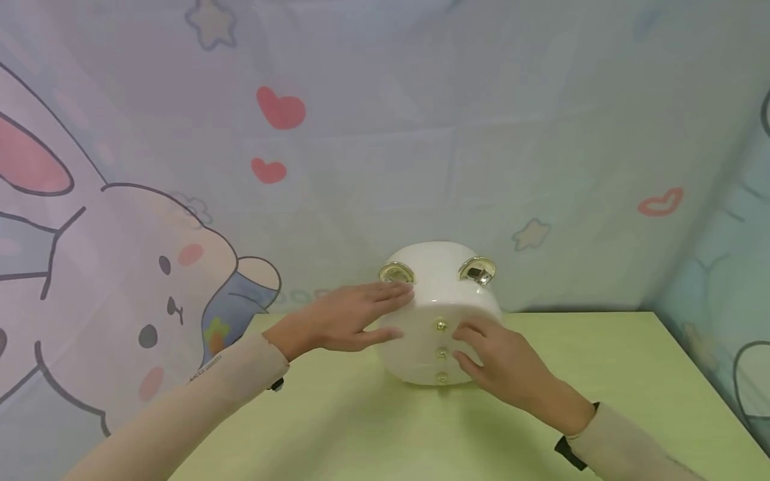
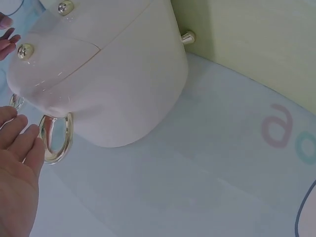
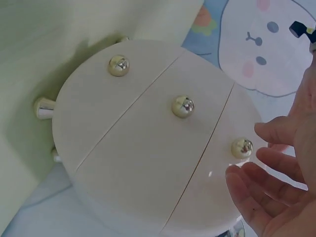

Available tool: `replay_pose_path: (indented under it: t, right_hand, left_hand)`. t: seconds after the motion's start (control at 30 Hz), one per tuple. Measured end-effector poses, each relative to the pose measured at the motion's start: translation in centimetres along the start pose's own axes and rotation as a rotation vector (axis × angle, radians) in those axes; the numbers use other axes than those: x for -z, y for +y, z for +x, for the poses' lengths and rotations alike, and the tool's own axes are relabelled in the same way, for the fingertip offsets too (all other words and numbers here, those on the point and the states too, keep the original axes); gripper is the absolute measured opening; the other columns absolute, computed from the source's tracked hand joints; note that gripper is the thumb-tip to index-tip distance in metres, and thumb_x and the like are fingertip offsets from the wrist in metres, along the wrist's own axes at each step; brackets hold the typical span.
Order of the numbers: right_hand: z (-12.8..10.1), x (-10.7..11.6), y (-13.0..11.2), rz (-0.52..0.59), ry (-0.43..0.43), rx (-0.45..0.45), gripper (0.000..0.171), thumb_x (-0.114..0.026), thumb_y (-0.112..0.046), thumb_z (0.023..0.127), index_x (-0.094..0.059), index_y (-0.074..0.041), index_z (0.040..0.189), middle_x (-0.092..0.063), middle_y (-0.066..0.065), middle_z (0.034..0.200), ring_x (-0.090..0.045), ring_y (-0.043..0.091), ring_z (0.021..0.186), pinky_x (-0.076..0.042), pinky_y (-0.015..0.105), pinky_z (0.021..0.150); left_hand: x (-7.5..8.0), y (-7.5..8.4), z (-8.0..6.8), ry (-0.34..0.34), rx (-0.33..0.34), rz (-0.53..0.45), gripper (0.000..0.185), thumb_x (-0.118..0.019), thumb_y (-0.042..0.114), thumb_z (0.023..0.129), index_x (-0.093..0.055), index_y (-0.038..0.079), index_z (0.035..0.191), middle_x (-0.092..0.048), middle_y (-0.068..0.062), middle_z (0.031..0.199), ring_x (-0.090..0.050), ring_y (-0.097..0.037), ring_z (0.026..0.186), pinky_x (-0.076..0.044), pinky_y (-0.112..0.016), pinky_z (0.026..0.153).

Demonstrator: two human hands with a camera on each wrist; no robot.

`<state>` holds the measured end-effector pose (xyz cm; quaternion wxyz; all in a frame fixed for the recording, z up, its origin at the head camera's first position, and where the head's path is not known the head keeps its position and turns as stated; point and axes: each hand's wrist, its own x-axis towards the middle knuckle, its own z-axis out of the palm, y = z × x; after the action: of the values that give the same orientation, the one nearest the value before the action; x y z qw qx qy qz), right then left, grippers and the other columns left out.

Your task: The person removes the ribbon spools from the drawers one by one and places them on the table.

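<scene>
A white, rounded jewelry box (image 1: 442, 284) with three drawer fronts stands on a green tabletop. Down its front runs a line of gold ball knobs; the top knob (image 3: 242, 148) is nearest my right hand. Two gold loops, a left one (image 1: 394, 271) and a right one (image 1: 481, 269), stick up from the top like ears. My left hand (image 1: 361, 314) reaches over the box's upper left with straight fingers, close to the left loop. Bent loosely, the fingers of my right hand (image 1: 508, 361) hover around the top knob; the right wrist view shows thumb and fingers apart from it.
Short gold feet (image 3: 44, 108) hold the box off the green tabletop (image 1: 589, 374). Behind it hangs a pale cloth backdrop (image 1: 385, 167) printed with a rabbit, hearts and stars. Another printed cloth (image 1: 728, 267) closes off the right side.
</scene>
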<state>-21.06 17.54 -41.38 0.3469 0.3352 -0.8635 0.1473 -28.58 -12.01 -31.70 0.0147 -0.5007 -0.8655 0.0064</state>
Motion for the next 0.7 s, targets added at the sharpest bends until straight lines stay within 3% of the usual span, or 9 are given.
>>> replay_pose_path:
  t: [0.3, 0.47, 0.7]
  right_hand:
    - [0.1, -1.7, -0.8, -0.127, 0.091, 0.071, 0.03, -0.087, -0.01, 0.08, -0.071, -0.006, 0.105, -0.067, 0.005, 0.101, -0.067, 0.017, 0.078, -0.057, 0.03, 0.056]
    - [-0.3, -2.2, -0.9, -0.141, 0.138, 0.063, 0.032, -0.085, -0.007, 0.078, -0.07, -0.004, 0.105, -0.07, 0.009, 0.105, -0.07, 0.024, 0.093, -0.061, 0.034, 0.062]
    - [0.1, -2.8, -1.1, -0.145, 0.157, 0.056, 0.03, -0.082, -0.006, 0.08, -0.069, 0.0, 0.107, -0.071, 0.014, 0.11, -0.072, 0.028, 0.098, -0.063, 0.037, 0.075]
  left_hand:
    - [-1.1, 0.0, 1.0, 0.048, -0.019, 0.013, 0.066, -0.043, 0.056, 0.11, -0.037, 0.022, 0.166, -0.033, 0.004, 0.174, -0.033, -0.017, 0.161, -0.042, -0.043, 0.124]
    - [-1.6, 0.3, 1.3, 0.066, -0.032, -0.006, 0.068, -0.045, 0.055, 0.109, -0.033, 0.021, 0.167, -0.03, 0.003, 0.175, -0.032, -0.019, 0.162, -0.039, -0.044, 0.126]
    - [-1.6, 0.1, 1.3, 0.075, -0.024, -0.005, 0.068, -0.048, 0.054, 0.108, -0.036, 0.018, 0.166, -0.032, 0.0, 0.174, -0.034, -0.021, 0.161, -0.04, -0.045, 0.125]
